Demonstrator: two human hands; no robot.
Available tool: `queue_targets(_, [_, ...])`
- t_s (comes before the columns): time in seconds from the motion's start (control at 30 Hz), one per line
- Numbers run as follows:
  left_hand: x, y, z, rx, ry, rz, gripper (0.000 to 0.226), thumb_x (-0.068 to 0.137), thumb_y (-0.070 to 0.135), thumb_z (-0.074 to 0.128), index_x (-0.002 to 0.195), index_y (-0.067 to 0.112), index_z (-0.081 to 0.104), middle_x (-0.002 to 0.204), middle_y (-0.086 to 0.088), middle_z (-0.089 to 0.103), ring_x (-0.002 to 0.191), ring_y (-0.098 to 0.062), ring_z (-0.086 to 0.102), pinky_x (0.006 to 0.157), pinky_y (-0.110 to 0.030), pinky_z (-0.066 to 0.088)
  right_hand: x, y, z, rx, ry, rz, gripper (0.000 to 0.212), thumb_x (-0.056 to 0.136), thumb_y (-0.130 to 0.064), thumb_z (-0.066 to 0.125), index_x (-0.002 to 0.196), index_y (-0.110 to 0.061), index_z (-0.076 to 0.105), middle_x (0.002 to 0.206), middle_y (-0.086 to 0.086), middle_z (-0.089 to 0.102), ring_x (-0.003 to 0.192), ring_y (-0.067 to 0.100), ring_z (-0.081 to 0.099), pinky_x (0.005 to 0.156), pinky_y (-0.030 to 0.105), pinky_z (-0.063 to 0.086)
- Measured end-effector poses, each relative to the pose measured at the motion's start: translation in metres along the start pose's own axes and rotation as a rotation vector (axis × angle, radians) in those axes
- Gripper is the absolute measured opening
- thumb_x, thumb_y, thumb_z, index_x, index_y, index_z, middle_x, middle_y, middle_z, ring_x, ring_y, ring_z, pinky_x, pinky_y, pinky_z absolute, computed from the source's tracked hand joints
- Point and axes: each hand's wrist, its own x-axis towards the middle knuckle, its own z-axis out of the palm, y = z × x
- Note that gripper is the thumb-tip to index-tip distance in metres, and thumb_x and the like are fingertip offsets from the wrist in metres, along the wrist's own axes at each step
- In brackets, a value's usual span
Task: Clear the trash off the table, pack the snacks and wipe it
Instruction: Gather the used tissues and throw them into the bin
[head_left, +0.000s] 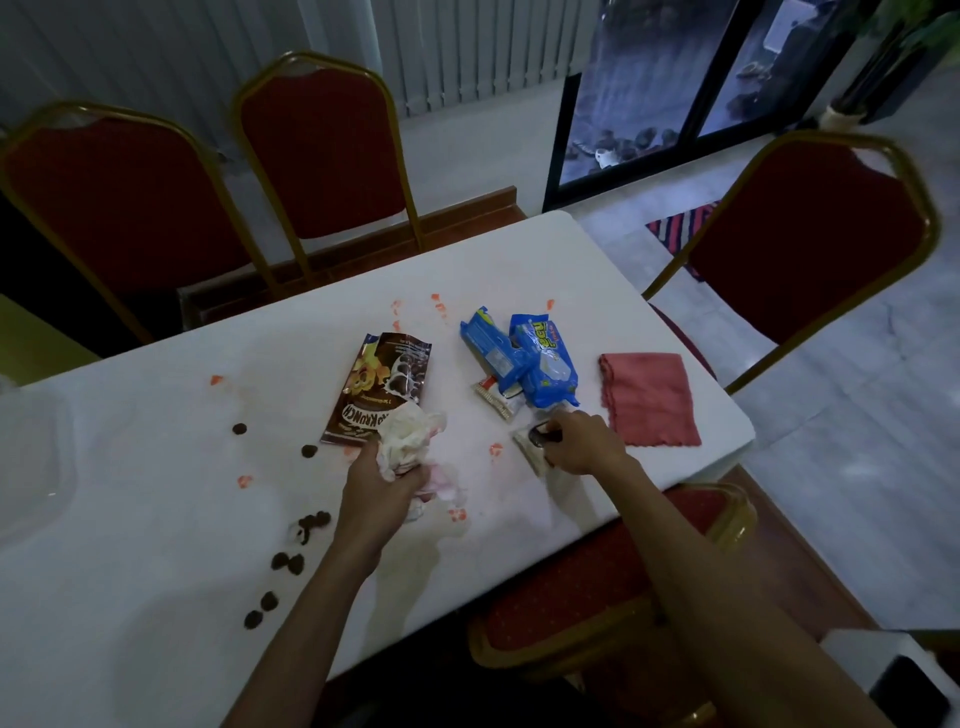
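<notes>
My left hand (387, 480) is closed around a wad of crumpled white tissue (410, 434) at the lower edge of a brown chocolate cereal bag (376, 387). My right hand (584, 441) pinches a small dark wrapper (540, 435) on top of a pale sachet (535, 451). Two blue biscuit packs (519, 356) lie behind it, with a small white packet (496, 397) tucked under them. A folded pink cloth (649, 397) rests at the table's right end. Dark cereal pieces (288, 561) and orange scraps (244, 480) are scattered over the white table (156, 519).
A clear plastic container (28, 467) sits at the table's left edge. Red chairs with gold frames stand behind the table (322, 150), at its right end (810, 234) and under its near edge (597, 582). A wet smear spreads below my left hand.
</notes>
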Motion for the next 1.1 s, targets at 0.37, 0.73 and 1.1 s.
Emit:
queue_targets(0.37, [-0.040,-0.007,0.023,-0.246,0.167,0.001,0.037,0.080,0.011,0.079,0.111,0.026,0.066,0.100,0.005,0.074,0.090,-0.010,0.071,0.069,-0.024,0.059,-0.063,-0.086,-0.027,0.571,-0.260,-0.250,0.040,0.098,-0.048,0.051,0.130,-0.024,0.055,0.123,0.004,0.064,0.102,0.017,0.065,0.085,0.038,0.058])
queue_targets(0.73, [-0.088,-0.031,-0.034,-0.335,0.476,-0.014,0.043,0.080,0.020,0.079,0.119,0.024,0.061,0.104,0.007,0.070,0.092,-0.009,0.068,0.062,-0.018,0.053,-0.120,-0.181,0.038,0.818,-0.548,-0.342,0.057,0.098,-0.059,0.038,0.147,-0.029,0.034,0.142,0.006,0.051,0.116,0.021,0.062,0.093,0.043,0.057])
queue_targets(1.1, [-0.217,-0.136,-0.152,-0.449,0.694,-0.147,0.024,0.083,0.018,0.075,0.106,0.022,0.070,0.092,0.003,0.076,0.085,-0.015,0.072,0.061,-0.019,0.049,-0.244,-0.288,0.139,0.478,-0.681,-0.704,0.059,0.083,-0.065,0.058,0.134,-0.035,0.053,0.130,-0.007,0.062,0.112,0.011,0.063,0.096,0.041,0.055])
